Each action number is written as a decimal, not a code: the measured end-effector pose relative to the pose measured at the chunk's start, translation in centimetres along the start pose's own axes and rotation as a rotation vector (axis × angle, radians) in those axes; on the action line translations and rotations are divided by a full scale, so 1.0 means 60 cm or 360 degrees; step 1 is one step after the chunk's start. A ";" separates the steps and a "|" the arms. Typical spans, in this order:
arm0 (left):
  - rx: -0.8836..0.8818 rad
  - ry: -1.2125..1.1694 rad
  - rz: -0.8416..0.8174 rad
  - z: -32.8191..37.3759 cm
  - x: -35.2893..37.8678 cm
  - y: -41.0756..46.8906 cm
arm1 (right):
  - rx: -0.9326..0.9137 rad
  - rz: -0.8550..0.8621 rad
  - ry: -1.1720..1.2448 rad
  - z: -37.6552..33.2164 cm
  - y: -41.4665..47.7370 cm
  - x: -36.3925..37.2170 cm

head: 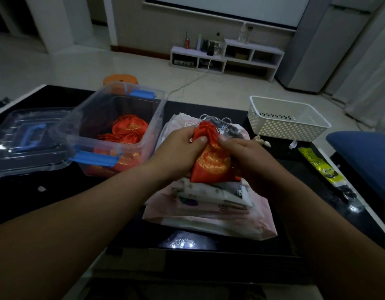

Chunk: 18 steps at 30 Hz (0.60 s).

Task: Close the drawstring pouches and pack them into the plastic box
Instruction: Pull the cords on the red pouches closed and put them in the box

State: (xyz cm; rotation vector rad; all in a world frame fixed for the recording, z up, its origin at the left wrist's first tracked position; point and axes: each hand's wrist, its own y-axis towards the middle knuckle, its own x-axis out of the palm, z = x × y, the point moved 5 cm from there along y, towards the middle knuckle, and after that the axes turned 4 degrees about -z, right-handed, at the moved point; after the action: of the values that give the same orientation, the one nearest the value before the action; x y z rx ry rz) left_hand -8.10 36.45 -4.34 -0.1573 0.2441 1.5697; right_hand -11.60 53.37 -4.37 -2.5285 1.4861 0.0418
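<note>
A red drawstring pouch with gold embroidery [211, 161] is held upright over a pile of flat pale pouches [208, 204] in the middle of the black table. My left hand [182, 150] pinches its gathered neck from the left. My right hand [241, 154] grips the neck and side from the right. The pouch's top is bunched together. To the left stands the clear plastic box [152, 118] with blue latches. Several red pouches [128, 128] lie inside it.
The box's clear lid [29, 137] with a blue handle lies at the far left. A white perforated basket [286, 120] stands at the back right, small shells [263, 141] beside it. A yellow packet [319, 167] lies at the right, near a blue cushion [364, 156].
</note>
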 end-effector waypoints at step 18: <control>-0.0109 -0.0035 0.0789 0.020 -0.337 -0.069 | -0.0385 0.0147 -0.0567 -0.189 0.146 0.269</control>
State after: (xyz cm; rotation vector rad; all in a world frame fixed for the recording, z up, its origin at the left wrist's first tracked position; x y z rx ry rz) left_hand -3.61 17.19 1.67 -0.1390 0.2221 2.0722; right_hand -12.20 33.16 3.20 -2.4526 1.5220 0.6870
